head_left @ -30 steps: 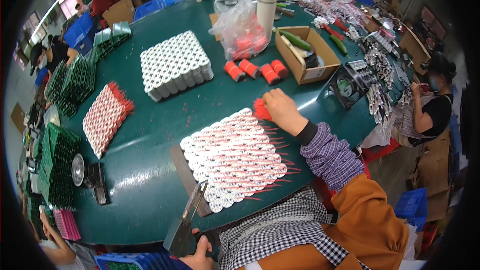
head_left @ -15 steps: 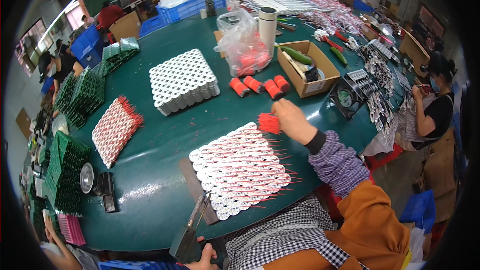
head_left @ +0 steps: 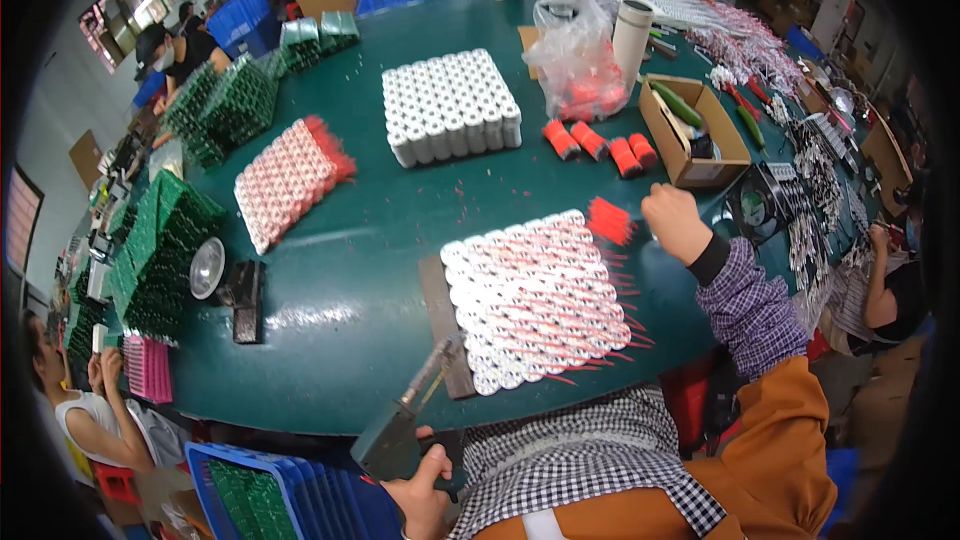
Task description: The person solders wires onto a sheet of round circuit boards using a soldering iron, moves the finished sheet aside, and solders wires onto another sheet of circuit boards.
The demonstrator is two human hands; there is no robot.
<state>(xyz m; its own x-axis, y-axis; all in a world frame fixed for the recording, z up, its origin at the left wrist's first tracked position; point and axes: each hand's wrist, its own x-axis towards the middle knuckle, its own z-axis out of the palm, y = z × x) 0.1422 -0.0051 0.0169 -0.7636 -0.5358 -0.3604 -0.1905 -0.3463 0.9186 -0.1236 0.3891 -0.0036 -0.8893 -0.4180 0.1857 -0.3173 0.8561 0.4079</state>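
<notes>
In the left hand (head_left: 425, 492), the handle of a green soldering gun (head_left: 388, 448) was gripped, its tip pointed up toward the lower left corner of a wired block of white cylindrical cells (head_left: 530, 305); whether the block was touched by the tip could not be told. The fingers of the right hand (head_left: 678, 223) were curled above the surface (head_left: 325, 370); whether anything was held in that grip could not be told. Just to its left, a bundle of short red wires (head_left: 609, 221) was seen near the block's upper right corner. The block was laid flat near the person, crossed by red wires, with a brown bar (head_left: 437, 302) set along its left edge. Beyond it, a plain block of white cells (head_left: 452, 118) was placed, with a smaller red-wired block (head_left: 288, 182) to its left. Four red rolls (head_left: 590, 143) were grouped beside an open cardboard box (head_left: 715, 174).
</notes>
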